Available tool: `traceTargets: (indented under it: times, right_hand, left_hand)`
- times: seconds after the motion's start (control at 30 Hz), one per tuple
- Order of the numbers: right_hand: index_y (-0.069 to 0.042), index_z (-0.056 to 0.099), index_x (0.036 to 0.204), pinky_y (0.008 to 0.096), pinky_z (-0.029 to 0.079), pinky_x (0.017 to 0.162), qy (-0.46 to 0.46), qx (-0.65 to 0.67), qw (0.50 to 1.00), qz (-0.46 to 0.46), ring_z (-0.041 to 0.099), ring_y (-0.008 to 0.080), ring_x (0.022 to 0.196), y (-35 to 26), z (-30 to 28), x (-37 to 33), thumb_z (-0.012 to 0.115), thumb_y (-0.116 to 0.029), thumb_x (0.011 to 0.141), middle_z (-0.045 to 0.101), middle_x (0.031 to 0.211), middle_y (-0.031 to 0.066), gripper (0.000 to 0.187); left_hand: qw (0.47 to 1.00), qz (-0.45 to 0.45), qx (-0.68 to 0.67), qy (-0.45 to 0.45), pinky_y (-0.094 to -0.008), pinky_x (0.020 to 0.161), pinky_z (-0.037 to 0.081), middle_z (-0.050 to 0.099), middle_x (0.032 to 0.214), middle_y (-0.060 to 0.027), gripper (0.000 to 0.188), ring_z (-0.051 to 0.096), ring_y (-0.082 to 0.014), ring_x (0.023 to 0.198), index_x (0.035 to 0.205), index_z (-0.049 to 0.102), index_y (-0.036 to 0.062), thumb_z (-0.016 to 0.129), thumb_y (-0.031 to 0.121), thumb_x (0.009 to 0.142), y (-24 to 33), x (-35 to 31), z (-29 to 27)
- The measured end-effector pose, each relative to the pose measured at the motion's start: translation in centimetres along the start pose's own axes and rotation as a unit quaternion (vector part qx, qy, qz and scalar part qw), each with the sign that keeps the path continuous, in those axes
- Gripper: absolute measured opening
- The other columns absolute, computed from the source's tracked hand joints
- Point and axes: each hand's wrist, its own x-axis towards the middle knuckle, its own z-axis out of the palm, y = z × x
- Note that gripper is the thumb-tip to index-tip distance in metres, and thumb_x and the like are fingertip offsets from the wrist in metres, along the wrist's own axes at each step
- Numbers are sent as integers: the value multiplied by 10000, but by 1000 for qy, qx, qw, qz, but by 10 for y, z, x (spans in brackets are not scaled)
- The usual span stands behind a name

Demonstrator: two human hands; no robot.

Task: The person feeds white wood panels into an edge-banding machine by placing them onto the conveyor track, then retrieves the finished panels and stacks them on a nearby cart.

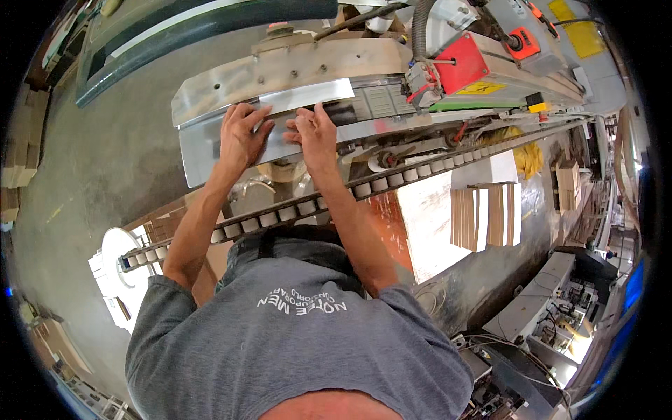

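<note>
A narrow, glossy white panel [308,96] lies along the metal fence [280,68] of a machine. My left hand [243,136] is on the panel's left part, its bent fingertips against the near edge and thumb pointing inward. My right hand [314,136] is a little to the right, fingers curled and fingertips at the same near edge. Both hands appear to press on the panel from the near side; its underside is hidden. Below them the grey metal bed [201,150] of the machine shows.
Rightward along the bed stands a red-and-grey machine head [469,64] with a ribbed hose [422,28]. A roller rail [301,208] crosses beneath my forearms. Stacked boards [486,217] stand at right, near a white-topped orange block [427,227]. A dark-framed table [203,35] is far left.
</note>
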Motion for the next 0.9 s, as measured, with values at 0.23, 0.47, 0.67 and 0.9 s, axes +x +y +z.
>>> traceTargets:
  times: [0.23, 0.47, 0.67, 0.9]
  right_hand:
    - [164, 449, 1282, 267, 602, 658, 38, -51, 998, -31, 685, 177, 766, 1, -2, 6, 513, -154, 1001, 655, 1055, 187, 430]
    - [128, 508, 1118, 256, 581, 626, 41, -41, 997, -52, 656, 140, 707, 11, -11, 14, 498, -181, 1014, 647, 960, 136, 326]
    - [135, 501, 1154, 257, 581, 612, 51, -69, 995, -49, 639, 134, 680, -3, -24, 16, 498, -176, 1008, 632, 920, 114, 344]
    - [152, 493, 1185, 264, 600, 629, 68, -54, 991, -98, 648, 143, 758, -6, -73, 44, 518, -124, 996, 617, 953, 123, 335]
  left_hand:
    - [997, 26, -73, -15, -412, 754, 522, 677, 913, -157, 183, 641, -332, 831, 986, 738, 21, 750, 94, 818, -13, 12, 13]
    - [997, 32, -67, -10, -398, 708, 525, 663, 885, -159, 182, 646, -332, 800, 980, 737, 18, 765, 63, 805, -9, 15, 22]
    - [997, 47, -58, 5, -398, 696, 521, 654, 865, -152, 181, 641, -331, 790, 977, 736, 7, 763, 55, 805, 1, 22, 35]
    - [995, 63, -74, -14, -402, 699, 512, 638, 844, -149, 190, 623, -342, 785, 997, 733, 27, 742, 46, 809, 33, 45, 72]
